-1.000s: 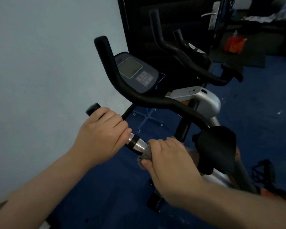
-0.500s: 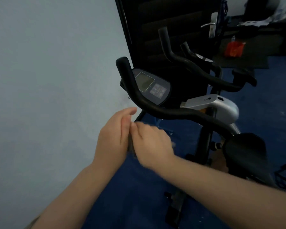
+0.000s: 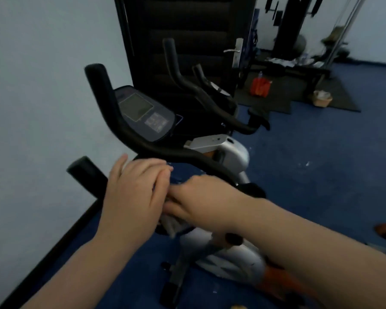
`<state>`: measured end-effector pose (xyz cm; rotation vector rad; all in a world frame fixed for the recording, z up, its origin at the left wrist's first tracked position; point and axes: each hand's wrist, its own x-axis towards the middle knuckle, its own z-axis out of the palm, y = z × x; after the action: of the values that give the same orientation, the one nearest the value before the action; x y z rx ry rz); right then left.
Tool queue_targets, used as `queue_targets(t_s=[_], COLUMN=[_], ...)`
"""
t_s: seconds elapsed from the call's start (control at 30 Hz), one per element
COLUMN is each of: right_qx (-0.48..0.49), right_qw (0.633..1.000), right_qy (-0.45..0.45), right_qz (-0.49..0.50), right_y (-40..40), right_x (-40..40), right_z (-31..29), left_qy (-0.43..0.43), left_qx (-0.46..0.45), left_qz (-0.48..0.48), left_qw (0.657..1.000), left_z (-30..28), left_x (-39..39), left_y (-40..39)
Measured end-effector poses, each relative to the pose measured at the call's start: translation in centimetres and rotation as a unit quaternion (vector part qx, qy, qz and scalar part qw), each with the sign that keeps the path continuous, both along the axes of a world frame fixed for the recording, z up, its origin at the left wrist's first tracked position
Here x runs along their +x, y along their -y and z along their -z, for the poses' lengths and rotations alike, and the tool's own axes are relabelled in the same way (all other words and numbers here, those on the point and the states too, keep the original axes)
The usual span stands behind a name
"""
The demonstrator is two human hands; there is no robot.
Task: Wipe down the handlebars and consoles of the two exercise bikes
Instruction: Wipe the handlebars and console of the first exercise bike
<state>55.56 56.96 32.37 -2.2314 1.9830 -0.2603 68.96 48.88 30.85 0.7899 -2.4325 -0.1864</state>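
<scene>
The near exercise bike's black handlebar point(image 3: 165, 152) curves up to a grip at the left, and a lower grip end point(image 3: 85, 172) points toward the wall. Its grey console point(image 3: 143, 112) with a screen and buttons sits behind the bar. My left hand point(image 3: 132, 192) and my right hand point(image 3: 201, 197) meet just below the bar. Both hold a grey cloth point(image 3: 172, 224) that hangs beneath them; the fingers are blurred. The second bike's handlebars point(image 3: 187, 83) and its console point(image 3: 218, 88) stand farther back.
A pale wall runs close on the left. A dark door point(image 3: 187, 30) stands behind the bikes. The near bike's silver frame point(image 3: 227, 150) is at the right. Blue floor point(image 3: 310, 175) spreads right, with gym equipment point(image 3: 299, 41) and a red object point(image 3: 260, 85) at the back.
My left hand let go of the lower grip and both hands came together on the cloth. The view has shifted, so more of the room behind shows.
</scene>
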Motion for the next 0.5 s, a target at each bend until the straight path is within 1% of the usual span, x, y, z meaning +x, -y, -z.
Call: queue_targets(t_s=[0.03,0.07,0.1,0.17,0.2,0.27,0.37,0.43,0.5], right_qx=[-0.031,-0.061,-0.086,-0.127,-0.136,-0.157,-0.184,-0.172,-0.149], right_qw=[0.999,0.996,0.988,0.957,0.939,0.912,0.900,0.896,0.895], right_qy=[0.013,0.045,0.093,0.203,0.249,0.311,0.364,0.394,0.415], right_qz=[0.012,0.042,0.085,0.164,0.192,0.215,0.158,0.113,0.067], right_y=[0.1,0.0,-0.3,-0.7,-0.6,0.6,4.4,5.9,5.4], right_x=[-1.6,-3.5,-5.7,-10.2,-12.3,-14.9,-15.1,-14.0,-13.8], right_z=[-0.7,-1.3,-1.8,-1.8,-1.4,0.3,3.3,5.2,6.4], left_qy=[-0.008,-0.027,-0.053,-0.093,-0.091,-0.052,0.001,0.027,0.052], left_qx=[0.032,0.048,0.055,0.070,0.074,0.070,0.083,0.064,0.046], left_qz=[-0.010,-0.033,-0.060,-0.091,-0.093,-0.094,-0.136,-0.178,-0.203], left_qw=[0.999,0.998,0.995,0.989,0.989,0.992,0.987,0.982,0.977], left_z=[0.2,0.5,0.7,1.0,1.1,1.4,2.1,3.0,3.6], left_x=[-0.9,-1.8,-2.6,-4.6,-6.0,-8.9,-12.3,-13.0,-13.1], left_y=[-0.5,-0.8,-1.0,-1.5,-1.9,-2.8,-3.0,-2.8,-2.8])
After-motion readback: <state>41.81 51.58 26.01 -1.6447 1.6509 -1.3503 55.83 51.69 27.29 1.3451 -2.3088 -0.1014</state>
